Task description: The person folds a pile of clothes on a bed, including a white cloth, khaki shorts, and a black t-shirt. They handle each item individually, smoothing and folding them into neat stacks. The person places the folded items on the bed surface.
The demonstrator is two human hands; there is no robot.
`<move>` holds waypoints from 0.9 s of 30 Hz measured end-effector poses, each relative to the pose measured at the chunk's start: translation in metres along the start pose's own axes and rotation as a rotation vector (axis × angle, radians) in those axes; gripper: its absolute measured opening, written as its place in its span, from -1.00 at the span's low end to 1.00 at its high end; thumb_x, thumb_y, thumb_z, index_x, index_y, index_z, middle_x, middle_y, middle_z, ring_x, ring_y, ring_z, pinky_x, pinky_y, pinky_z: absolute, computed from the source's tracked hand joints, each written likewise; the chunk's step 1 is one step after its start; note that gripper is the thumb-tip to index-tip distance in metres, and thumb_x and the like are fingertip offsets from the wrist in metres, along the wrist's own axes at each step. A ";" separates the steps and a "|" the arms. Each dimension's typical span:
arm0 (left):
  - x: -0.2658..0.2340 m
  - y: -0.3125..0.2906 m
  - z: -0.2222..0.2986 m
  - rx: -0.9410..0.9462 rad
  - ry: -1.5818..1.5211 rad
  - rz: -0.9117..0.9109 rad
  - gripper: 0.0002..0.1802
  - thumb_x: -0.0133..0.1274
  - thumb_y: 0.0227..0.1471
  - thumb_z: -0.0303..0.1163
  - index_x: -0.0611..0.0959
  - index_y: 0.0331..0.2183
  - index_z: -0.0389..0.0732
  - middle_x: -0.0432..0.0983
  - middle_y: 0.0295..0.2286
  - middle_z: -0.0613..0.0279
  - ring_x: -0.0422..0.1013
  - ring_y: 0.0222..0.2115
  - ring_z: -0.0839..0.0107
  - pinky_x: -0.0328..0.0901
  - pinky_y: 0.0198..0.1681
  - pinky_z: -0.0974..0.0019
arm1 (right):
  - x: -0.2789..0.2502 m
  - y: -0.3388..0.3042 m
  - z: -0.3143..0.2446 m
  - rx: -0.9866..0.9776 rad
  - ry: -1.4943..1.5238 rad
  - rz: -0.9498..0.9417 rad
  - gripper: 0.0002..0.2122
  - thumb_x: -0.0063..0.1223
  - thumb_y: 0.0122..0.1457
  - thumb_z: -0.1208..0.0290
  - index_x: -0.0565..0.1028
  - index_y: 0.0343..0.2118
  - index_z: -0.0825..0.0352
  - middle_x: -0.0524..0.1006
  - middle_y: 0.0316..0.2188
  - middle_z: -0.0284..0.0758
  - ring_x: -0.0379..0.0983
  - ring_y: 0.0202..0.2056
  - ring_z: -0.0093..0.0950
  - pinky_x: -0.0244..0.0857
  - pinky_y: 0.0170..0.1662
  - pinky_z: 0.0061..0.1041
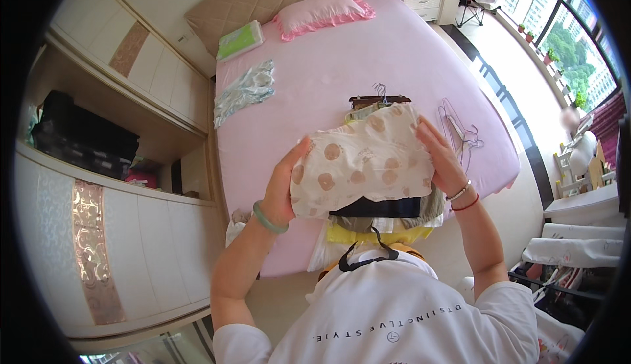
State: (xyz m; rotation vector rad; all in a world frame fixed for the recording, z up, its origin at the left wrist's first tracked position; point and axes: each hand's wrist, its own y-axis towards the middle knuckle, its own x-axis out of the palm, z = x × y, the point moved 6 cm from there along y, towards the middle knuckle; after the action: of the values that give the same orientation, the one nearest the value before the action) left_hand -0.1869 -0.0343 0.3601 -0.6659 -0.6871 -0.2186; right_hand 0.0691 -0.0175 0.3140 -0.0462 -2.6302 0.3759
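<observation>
pink ruffled pillow (322, 17) near padded headboard (230, 1) | white nightstand (420, 2) | potted plants (550, 57) by window (566, 38)

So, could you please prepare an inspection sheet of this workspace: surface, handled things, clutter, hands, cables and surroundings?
Surface: bed with pink sheet.
Handled things: spotted cream cloth, partly hiding layered clothes.
Clutter: loose hangers to the right; crumpled pale fabric to the left.
Hands: left hand and right hand hold opposite sides of the cloth.
Cables: nothing seen.
Surroundings: pale cabinet at left; large window at upper right.
</observation>
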 end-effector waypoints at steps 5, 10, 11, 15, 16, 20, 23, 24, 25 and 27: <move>0.004 -0.016 0.033 0.342 0.307 0.152 -0.64 0.09 0.10 -0.32 0.52 -0.06 -0.23 0.53 -0.21 0.25 0.47 -0.22 0.47 0.39 -0.16 0.38 | 0.016 -0.008 -0.027 -0.066 -0.049 -0.300 -0.20 0.17 -0.07 0.72 0.08 0.29 0.34 0.42 0.01 -0.24 0.39 -0.02 -0.51 0.26 0.04 -0.58; 0.009 -0.050 0.054 0.523 0.585 0.007 -0.71 0.07 0.11 -0.35 0.55 -0.14 -0.28 0.54 -0.34 0.31 0.47 -0.33 0.55 0.36 -0.23 0.49 | 0.046 -0.039 -0.090 -0.373 0.090 -0.388 -0.30 0.04 0.04 0.64 0.06 0.28 0.33 0.45 -0.03 -0.23 0.42 -0.03 -0.45 0.29 0.05 -0.49; 0.000 -0.042 0.053 0.434 0.610 -0.014 -0.72 0.07 0.12 -0.35 0.56 -0.16 -0.29 0.54 -0.37 0.33 0.46 -0.36 0.57 0.36 -0.26 0.50 | 0.031 -0.022 -0.066 -0.262 0.180 -0.325 -0.40 0.05 0.12 0.54 0.14 0.25 0.34 0.46 -0.04 -0.25 0.44 -0.05 -0.45 0.31 0.04 -0.47; 0.004 -0.023 0.029 0.155 0.137 0.225 -0.71 0.07 0.15 -0.18 0.58 -0.27 -0.23 0.49 -0.46 0.38 0.39 -0.47 0.62 0.34 -0.36 0.49 | 0.024 -0.014 0.013 0.317 0.341 -0.367 -0.73 -0.05 0.27 0.28 0.45 -0.07 0.33 0.55 -0.18 -0.35 0.51 -0.18 -0.54 0.42 -0.11 -0.48; -0.014 -0.021 0.031 0.159 0.238 0.116 -0.66 0.06 0.15 -0.13 0.57 -0.21 -0.21 0.50 -0.39 0.36 0.44 -0.36 0.57 0.38 -0.28 0.44 | 0.023 -0.014 0.011 0.275 0.294 -0.345 -0.74 -0.04 0.27 0.28 0.46 -0.09 0.34 0.56 -0.20 -0.36 0.52 -0.20 -0.54 0.43 -0.13 -0.49; -0.021 -0.029 0.031 0.173 0.250 0.044 -0.57 0.08 0.14 -0.16 0.48 -0.04 -0.20 0.50 -0.24 0.34 0.48 -0.23 0.49 0.41 -0.13 0.36 | 0.018 -0.006 0.002 0.173 0.168 -0.233 -0.76 0.00 0.26 0.30 0.48 -0.14 0.36 0.57 -0.26 -0.36 0.54 -0.27 -0.54 0.44 -0.19 -0.55; -0.018 -0.028 0.036 0.185 0.382 0.053 -0.59 0.09 0.12 -0.29 0.47 -0.02 -0.24 0.49 -0.13 0.26 0.44 -0.13 0.48 0.35 -0.03 0.36 | 0.018 0.000 -0.016 0.056 0.068 -0.247 -0.78 0.05 0.21 0.43 0.47 -0.11 0.38 0.56 -0.25 -0.36 0.53 -0.26 -0.54 0.45 -0.17 -0.56; -0.015 -0.031 0.042 0.253 0.428 0.068 -0.60 0.11 0.10 -0.32 0.49 -0.04 -0.24 0.49 -0.13 0.27 0.45 -0.14 0.48 0.36 -0.05 0.36 | 0.023 0.000 -0.026 -0.026 0.052 -0.224 -0.78 0.05 0.20 0.47 0.47 -0.10 0.39 0.56 -0.24 -0.35 0.53 -0.25 -0.54 0.45 -0.17 -0.56; -0.010 -0.035 0.048 0.320 0.473 0.084 -0.62 0.13 0.08 -0.36 0.50 -0.06 -0.24 0.50 -0.14 0.27 0.46 -0.15 0.48 0.38 -0.08 0.35 | 0.026 0.000 -0.037 -0.108 0.036 -0.201 -0.77 0.06 0.18 0.51 0.46 -0.09 0.39 0.55 -0.24 -0.35 0.52 -0.24 -0.53 0.45 -0.16 -0.56; -0.002 -0.049 0.061 0.544 0.623 0.033 -0.67 0.13 0.06 -0.44 0.54 -0.10 -0.25 0.51 -0.15 0.28 0.46 -0.15 0.48 0.39 -0.10 0.36 | 0.029 -0.015 -0.066 -0.226 0.058 -0.171 -0.76 0.03 0.14 0.62 0.47 -0.10 0.39 0.54 -0.21 -0.32 0.51 -0.20 -0.51 0.44 -0.12 -0.54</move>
State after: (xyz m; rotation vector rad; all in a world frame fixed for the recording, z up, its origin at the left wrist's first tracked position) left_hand -0.2392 -0.0339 0.4177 -0.0664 -0.1154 -0.1832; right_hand 0.0745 -0.0122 0.3870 0.0924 -2.5830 0.0182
